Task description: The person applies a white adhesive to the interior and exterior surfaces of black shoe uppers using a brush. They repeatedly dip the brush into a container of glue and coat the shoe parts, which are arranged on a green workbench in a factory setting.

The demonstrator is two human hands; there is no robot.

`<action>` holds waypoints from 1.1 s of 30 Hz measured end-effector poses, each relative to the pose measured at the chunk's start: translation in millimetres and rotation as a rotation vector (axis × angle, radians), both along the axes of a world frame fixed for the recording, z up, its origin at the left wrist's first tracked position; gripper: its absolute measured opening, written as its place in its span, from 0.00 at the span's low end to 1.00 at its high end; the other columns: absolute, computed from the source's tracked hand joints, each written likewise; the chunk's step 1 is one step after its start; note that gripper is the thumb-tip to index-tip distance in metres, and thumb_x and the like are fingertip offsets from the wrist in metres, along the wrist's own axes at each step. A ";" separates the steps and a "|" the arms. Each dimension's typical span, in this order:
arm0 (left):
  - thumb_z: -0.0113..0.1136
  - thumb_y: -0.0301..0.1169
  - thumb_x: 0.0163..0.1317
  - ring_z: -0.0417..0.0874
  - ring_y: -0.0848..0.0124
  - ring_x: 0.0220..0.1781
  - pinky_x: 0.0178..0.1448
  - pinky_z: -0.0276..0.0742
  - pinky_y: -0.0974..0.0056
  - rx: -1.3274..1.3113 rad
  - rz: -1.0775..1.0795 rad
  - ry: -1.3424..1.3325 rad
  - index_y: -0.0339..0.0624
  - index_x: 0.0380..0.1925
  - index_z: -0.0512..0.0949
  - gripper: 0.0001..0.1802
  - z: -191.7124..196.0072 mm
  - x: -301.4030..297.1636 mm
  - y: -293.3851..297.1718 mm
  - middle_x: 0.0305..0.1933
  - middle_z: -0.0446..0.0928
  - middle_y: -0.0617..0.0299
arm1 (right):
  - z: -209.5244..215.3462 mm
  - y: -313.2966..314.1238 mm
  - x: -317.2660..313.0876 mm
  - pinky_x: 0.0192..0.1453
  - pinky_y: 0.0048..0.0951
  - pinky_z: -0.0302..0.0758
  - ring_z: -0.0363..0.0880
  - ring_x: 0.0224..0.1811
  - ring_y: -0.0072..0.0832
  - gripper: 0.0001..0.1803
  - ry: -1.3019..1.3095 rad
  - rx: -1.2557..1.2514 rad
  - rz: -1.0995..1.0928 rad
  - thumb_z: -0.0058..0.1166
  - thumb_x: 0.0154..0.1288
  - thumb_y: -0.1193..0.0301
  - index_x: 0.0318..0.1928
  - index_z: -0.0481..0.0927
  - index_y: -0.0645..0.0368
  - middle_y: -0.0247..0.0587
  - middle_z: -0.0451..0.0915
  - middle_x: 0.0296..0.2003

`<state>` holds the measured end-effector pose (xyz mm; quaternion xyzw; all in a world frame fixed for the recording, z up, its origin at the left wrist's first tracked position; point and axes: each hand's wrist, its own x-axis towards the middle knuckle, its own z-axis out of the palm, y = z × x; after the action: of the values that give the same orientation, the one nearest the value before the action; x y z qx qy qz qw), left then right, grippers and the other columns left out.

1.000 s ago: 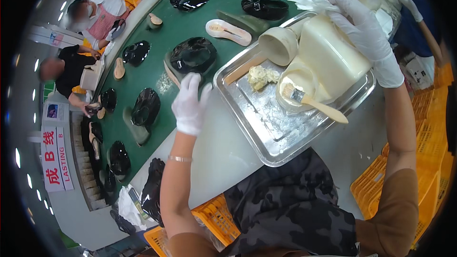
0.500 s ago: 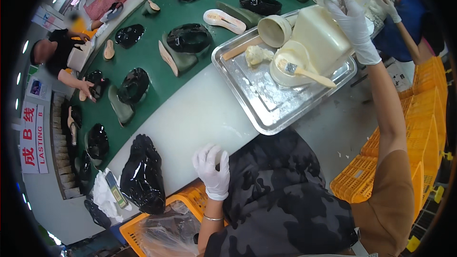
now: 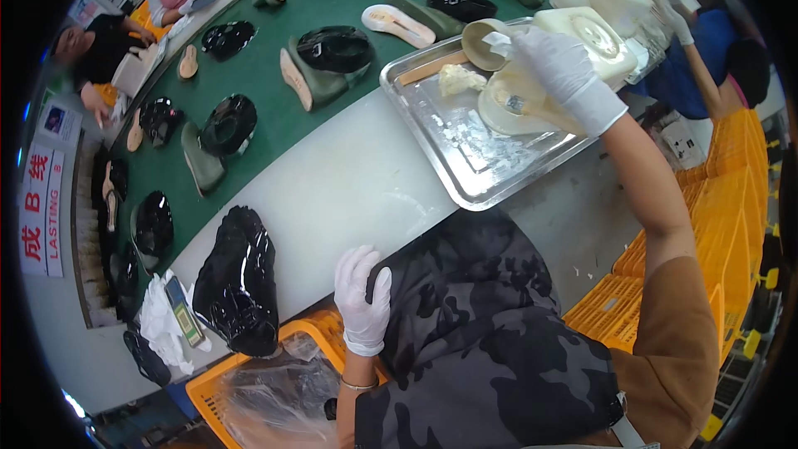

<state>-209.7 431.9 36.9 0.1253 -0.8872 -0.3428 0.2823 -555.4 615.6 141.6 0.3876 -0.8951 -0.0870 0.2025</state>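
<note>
**Q:** Where are your hands at, and how far along is it?

**Me:** Right hand (image 3: pixel 561 75) is closed around the cream pot (image 3: pixel 519 104) sitting in the steel tray (image 3: pixel 474 166) on the bench (image 3: pixel 349 191). Left hand (image 3: pixel 362 299) is open, fingers together, resting on my camo apron (image 3: pixel 482 324), holding nothing. Black shoe (image 3: pixel 241 278) waits untouched at the bench edge, so I'd say hardly begun.

Single head-worn fisheye, steeply down, close over worktable (image 3: pixel 349 191)
</note>
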 end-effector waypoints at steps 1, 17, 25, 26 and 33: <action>0.62 0.23 0.52 0.76 0.54 0.49 0.54 0.72 0.58 0.053 0.014 0.000 0.37 0.41 0.76 0.14 0.8 6.7 -2.0 0.46 0.76 0.52 | 1.1 5.8 0.7 0.40 0.33 0.77 0.80 0.37 0.39 0.19 0.003 -0.052 0.094 0.56 0.55 0.71 0.48 0.69 0.54 0.41 0.78 0.34; 0.58 0.19 0.56 0.79 0.58 0.46 0.51 0.73 0.62 0.152 0.154 -0.023 0.33 0.43 0.77 0.13 -2.9 30.5 -17.8 0.45 0.78 0.51 | -74.0 155.5 45.1 0.36 0.22 0.69 0.72 0.30 0.21 0.07 -0.496 -1.171 -0.034 0.48 0.63 0.81 0.41 0.76 0.61 0.30 0.74 0.29; 0.61 0.22 0.54 0.79 0.54 0.46 0.51 0.74 0.60 0.014 0.127 -0.040 0.35 0.42 0.77 0.14 16.4 40.2 -22.3 0.44 0.77 0.49 | -82.6 147.1 38.1 0.50 0.33 0.71 0.77 0.44 0.42 0.13 -0.592 -0.433 -0.013 0.50 0.64 0.72 0.46 0.77 0.66 0.52 0.78 0.42; 0.61 0.22 0.54 0.79 0.54 0.46 0.51 0.74 0.60 0.013 0.136 -0.034 0.35 0.42 0.77 0.14 18.7 45.7 -24.3 0.44 0.77 0.49 | -85.6 147.3 44.8 0.53 0.28 0.70 0.76 0.45 0.32 0.12 -0.675 -0.625 -0.067 0.50 0.64 0.76 0.47 0.76 0.67 0.47 0.79 0.41; 0.54 0.15 0.55 0.80 0.63 0.46 0.53 0.73 0.64 -0.313 0.470 0.074 0.34 0.41 0.78 0.13 67.7 93.7 -67.9 0.43 0.79 0.54 | -137.1 199.4 0.1 0.42 0.26 0.73 0.77 0.36 0.25 0.17 -0.371 -0.695 -0.039 0.53 0.63 0.79 0.52 0.70 0.63 0.41 0.76 0.36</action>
<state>-115.9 364.0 104.6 0.2699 -0.8651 -0.1310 0.4020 -555.3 815.0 4.5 0.2882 -0.8998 0.2889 0.1546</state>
